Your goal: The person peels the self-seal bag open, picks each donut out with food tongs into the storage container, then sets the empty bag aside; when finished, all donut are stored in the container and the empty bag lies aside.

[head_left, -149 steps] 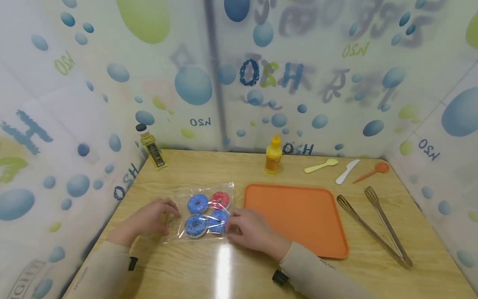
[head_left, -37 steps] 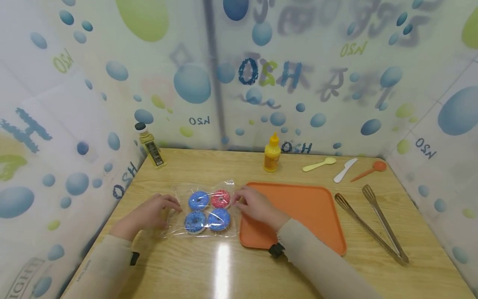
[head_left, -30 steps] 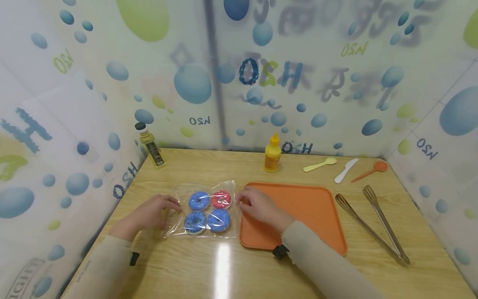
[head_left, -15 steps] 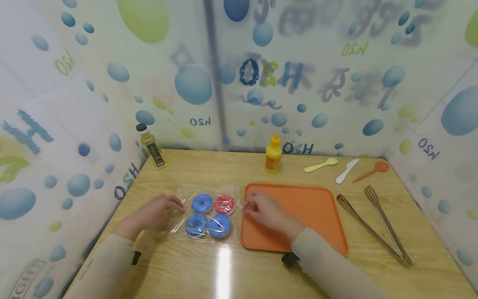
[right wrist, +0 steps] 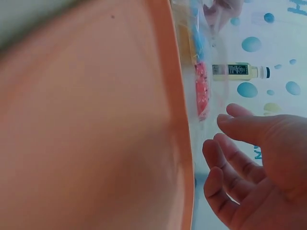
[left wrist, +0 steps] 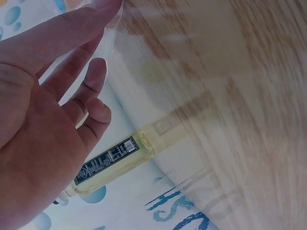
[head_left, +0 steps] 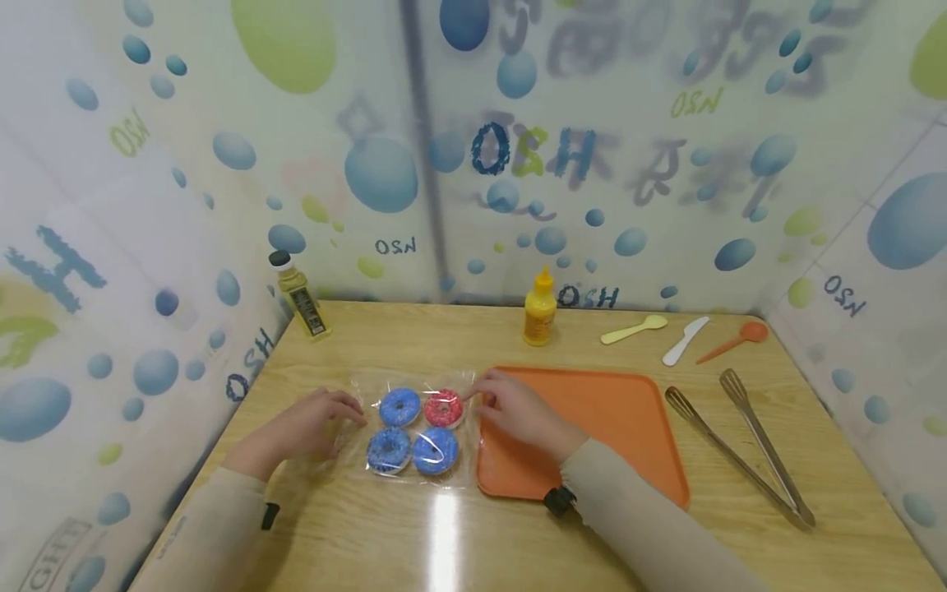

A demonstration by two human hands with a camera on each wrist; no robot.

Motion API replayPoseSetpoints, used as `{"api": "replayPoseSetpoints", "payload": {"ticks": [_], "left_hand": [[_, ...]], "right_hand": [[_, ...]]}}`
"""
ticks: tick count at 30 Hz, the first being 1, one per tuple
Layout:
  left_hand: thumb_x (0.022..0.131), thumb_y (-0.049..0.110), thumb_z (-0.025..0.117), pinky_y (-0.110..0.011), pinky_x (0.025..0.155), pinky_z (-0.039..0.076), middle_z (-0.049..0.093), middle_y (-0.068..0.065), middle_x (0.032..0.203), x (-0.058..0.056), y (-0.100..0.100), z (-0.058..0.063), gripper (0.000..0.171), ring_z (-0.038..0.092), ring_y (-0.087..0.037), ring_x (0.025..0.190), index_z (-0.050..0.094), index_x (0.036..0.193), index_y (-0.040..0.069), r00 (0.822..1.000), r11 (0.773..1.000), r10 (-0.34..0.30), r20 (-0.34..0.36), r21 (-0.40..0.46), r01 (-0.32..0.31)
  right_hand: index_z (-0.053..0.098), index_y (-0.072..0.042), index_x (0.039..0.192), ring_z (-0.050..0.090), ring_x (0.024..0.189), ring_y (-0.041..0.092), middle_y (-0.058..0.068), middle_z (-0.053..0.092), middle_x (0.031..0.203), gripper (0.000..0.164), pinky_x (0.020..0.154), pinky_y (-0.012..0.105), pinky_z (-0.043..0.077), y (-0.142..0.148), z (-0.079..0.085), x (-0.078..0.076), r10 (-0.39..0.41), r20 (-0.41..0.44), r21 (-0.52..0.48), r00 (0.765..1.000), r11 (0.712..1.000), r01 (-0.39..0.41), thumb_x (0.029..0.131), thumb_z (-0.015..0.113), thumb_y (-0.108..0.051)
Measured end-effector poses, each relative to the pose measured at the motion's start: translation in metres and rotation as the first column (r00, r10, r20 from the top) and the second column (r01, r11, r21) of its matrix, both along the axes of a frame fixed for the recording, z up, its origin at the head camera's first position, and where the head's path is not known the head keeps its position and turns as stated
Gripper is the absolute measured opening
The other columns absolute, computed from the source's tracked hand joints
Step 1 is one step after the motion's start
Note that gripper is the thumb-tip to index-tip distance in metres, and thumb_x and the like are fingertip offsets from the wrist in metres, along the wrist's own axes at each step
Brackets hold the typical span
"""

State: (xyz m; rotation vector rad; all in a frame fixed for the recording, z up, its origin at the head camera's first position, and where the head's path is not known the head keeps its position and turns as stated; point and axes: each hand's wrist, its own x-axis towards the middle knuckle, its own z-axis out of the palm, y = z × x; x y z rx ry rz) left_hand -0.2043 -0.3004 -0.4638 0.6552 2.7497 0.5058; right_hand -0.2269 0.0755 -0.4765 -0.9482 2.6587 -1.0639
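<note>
The left grip [head_left: 307, 423], from the head view, is at one end of a clear bag [head_left: 464, 474] of doughnuts [head_left: 388, 450] on the table [head_left: 355, 530], the right grip [head_left: 525, 415] at the other, over the edge of an orange tray [head_left: 592, 436]. The left wrist view adds what that hides: thumb and finger pinching the bag. The right wrist view shows the right grip loosely spread, a red doughnut [right wrist: 201, 93] edge-on nearby.

Glare partly hides the near-right blue donut [head_left: 431, 456].
</note>
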Motion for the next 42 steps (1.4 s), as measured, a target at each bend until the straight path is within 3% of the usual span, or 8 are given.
{"api": "replayPoseSetpoints", "payload": {"ticks": [5, 10, 16, 21, 33, 42], "left_hand": [[0.072, -0.007, 0.083, -0.062, 0.109, 0.044, 0.065, -0.006, 0.131, 0.002, 0.000, -0.002, 0.050, 0.056, -0.037, 0.125, 0.078, 0.115, 0.018, 1.000, 1.000, 0.007, -0.004, 0.003, -0.007], [0.070, -0.008, 0.083, -0.066, 0.110, 0.039, 0.066, -0.009, 0.130, 0.003, 0.000, 0.000, 0.051, 0.057, -0.041, 0.123, 0.078, 0.115, 0.015, 0.999, 0.999, -0.030, -0.043, 0.013, 0.031], [0.069, -0.006, 0.084, -0.069, 0.114, 0.033, 0.065, -0.010, 0.131, 0.003, 0.001, 0.001, 0.050, 0.056, -0.042, 0.125, 0.078, 0.114, 0.016, 0.999, 1.000, -0.020, -0.039, 0.013, 0.021], [0.067, -0.006, 0.085, -0.068, 0.112, 0.036, 0.066, -0.010, 0.130, 0.002, -0.001, -0.001, 0.051, 0.058, -0.042, 0.122, 0.078, 0.113, 0.015, 0.997, 0.999, -0.045, -0.067, 0.020, 0.046], [0.066, -0.005, 0.086, -0.065, 0.110, 0.039, 0.067, -0.009, 0.129, 0.001, -0.001, -0.003, 0.052, 0.059, -0.040, 0.121, 0.078, 0.114, 0.014, 0.997, 0.998, -0.052, -0.060, 0.026, 0.054], [0.069, -0.003, 0.087, -0.064, 0.110, 0.041, 0.067, -0.010, 0.130, 0.001, 0.000, -0.002, 0.050, 0.058, -0.040, 0.122, 0.078, 0.114, 0.016, 0.998, 1.000, -0.024, -0.051, 0.006, 0.024]], "right_hand": [[0.076, -0.019, 0.115, 0.062, 0.102, 0.017, 0.001, 0.063, 0.117, 0.019, 0.093, 0.035, 0.054, -0.008, -0.002, -0.007, 0.000, 0.039, 0.045, 0.999, 0.999, -0.002, 0.098, 0.071, -0.011], [0.077, -0.019, 0.103, 0.060, 0.090, 0.014, 0.000, 0.064, 0.105, 0.009, 0.085, 0.032, 0.053, -0.010, -0.003, -0.010, -0.014, 0.012, 0.065, 1.000, 0.998, 0.013, 0.096, 0.075, -0.014], [0.076, -0.017, 0.098, 0.059, 0.086, 0.014, 0.000, 0.064, 0.101, 0.003, 0.078, 0.030, 0.051, -0.003, -0.003, -0.009, -0.054, -0.007, 0.076, 0.999, 0.996, 0.054, 0.095, 0.076, -0.017], [0.076, -0.021, 0.097, 0.059, 0.087, 0.012, -0.004, 0.066, 0.098, 0.003, 0.080, 0.031, 0.053, 0.005, -0.003, -0.007, -0.089, -0.013, 0.089, 0.996, 0.992, 0.090, 0.095, 0.077, -0.018], [0.075, -0.027, 0.094, 0.061, 0.090, 0.011, -0.011, 0.067, 0.098, 0.009, 0.086, 0.034, 0.054, 0.016, -0.003, -0.001, -0.151, -0.010, 0.098, 0.989, 0.984, 0.151, 0.094, 0.078, -0.019], [0.075, -0.026, 0.092, 0.057, 0.084, 0.014, -0.009, 0.065, 0.094, 0.007, 0.078, 0.031, 0.051, 0.023, -0.002, 0.003, -0.182, -0.004, 0.149, 0.983, 0.972, 0.180, 0.092, 0.080, -0.020]]}}
